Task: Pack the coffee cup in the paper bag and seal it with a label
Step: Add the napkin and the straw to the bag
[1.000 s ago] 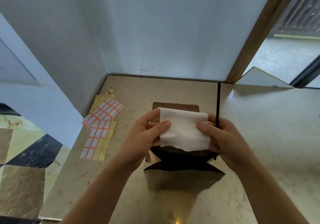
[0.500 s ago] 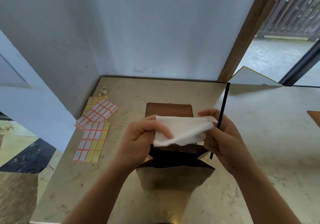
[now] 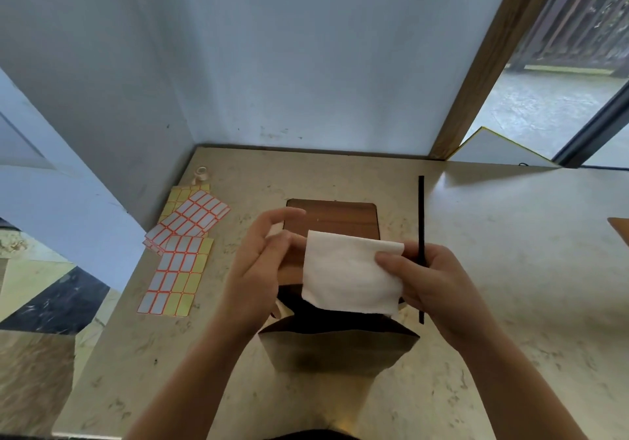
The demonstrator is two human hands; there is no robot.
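Observation:
A brown paper bag (image 3: 337, 349) stands open on the marble counter just in front of me; its inside is dark and no cup shows. Above its mouth my right hand (image 3: 432, 286) pinches a folded white napkin (image 3: 350, 278) by its right edge and also holds a thin black straw (image 3: 421, 221) upright. My left hand (image 3: 262, 269) hovers at the napkin's left side with fingers spread, holding nothing. Sheets of orange-edged white labels (image 3: 177, 272) lie to the left on the counter.
A brown wooden board (image 3: 332, 215) lies flat behind the bag. A small tape roll (image 3: 201, 171) sits by the left wall. Walls close the back and left; the counter (image 3: 510, 269) stretches to the right, with another brown edge (image 3: 621, 230) at the far right.
My left hand has let go of the napkin and opened. The napkin, crumpled half a second ago, now hangs flat from my right hand, and the straw stands straighter.

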